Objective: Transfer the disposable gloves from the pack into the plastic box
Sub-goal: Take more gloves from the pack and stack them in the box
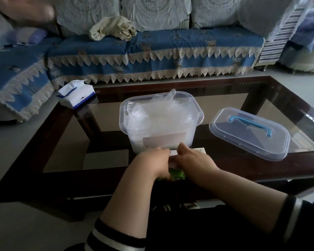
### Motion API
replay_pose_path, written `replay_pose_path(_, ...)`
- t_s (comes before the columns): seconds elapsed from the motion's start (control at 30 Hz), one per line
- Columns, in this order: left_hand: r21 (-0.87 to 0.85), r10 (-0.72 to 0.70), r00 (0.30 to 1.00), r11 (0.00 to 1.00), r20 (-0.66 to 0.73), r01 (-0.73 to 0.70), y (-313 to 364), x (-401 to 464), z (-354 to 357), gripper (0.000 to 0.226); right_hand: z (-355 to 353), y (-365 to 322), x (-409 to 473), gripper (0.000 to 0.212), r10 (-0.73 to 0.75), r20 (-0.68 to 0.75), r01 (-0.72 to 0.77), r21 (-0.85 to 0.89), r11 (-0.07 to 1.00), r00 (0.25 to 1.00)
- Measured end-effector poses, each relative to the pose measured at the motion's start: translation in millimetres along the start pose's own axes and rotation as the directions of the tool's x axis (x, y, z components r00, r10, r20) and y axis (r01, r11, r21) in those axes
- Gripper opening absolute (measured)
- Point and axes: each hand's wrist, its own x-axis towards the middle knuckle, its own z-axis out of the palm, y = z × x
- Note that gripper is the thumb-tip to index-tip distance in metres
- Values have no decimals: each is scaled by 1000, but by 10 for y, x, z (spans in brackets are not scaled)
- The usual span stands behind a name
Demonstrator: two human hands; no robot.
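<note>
A clear plastic box (197,115) stands open in the middle of the glass table, filled with crumpled transparent disposable gloves (158,115). Just in front of it lies the flat glove pack (176,173), white at its far end and green at its near end. My left hand (154,163) and my right hand (194,160) lie side by side on the pack, fingers curled down over it and holding it against the table. The hands hide most of the pack.
The box's clear lid (246,134) with a blue handle lies on the table to the right. A white and blue tissue pack (76,95) sits at the table's far left corner. A blue sofa (152,51) with a crumpled cloth stands behind.
</note>
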Motion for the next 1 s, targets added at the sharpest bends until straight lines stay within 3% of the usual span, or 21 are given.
replay_pose_path(0.3, -95, -83, 992, 993, -90, 74, -18, 231, 220, 57, 55, 20, 63, 16, 79, -88, -81, -21, 997, 993)
replay_pose_path(0.47, -158, -101, 989, 984, -104, 84, -17, 217, 204, 57, 23, 99, 15, 7, 161, -297, -56, 333, 941, 941)
replay_pose_path(0.7, -78, -88, 995, 993, -43, 84, 31, 239, 151, 55, -296, 106, -72, 4, 284, -488, 92, 613, 785, 825)
replay_pose_path(0.8, -95, -79, 993, 993, -87, 70, 5, 245, 163, 52, -286, 150, -115, 8, 237, -386, 31, 573, 819, 892)
replay_pose_path(0.9, -152, -88, 989, 986, -115, 70, -34, 239, 212, 55, -187, 177, -103, 39, 199, -109, -144, 381, 913, 974)
replay_pose_path(1.0, -172, -96, 988, 982, -122, 74, -20, 232, 235, 63, -144, 132, -33, 25, 216, -60, -188, 305, 934, 975)
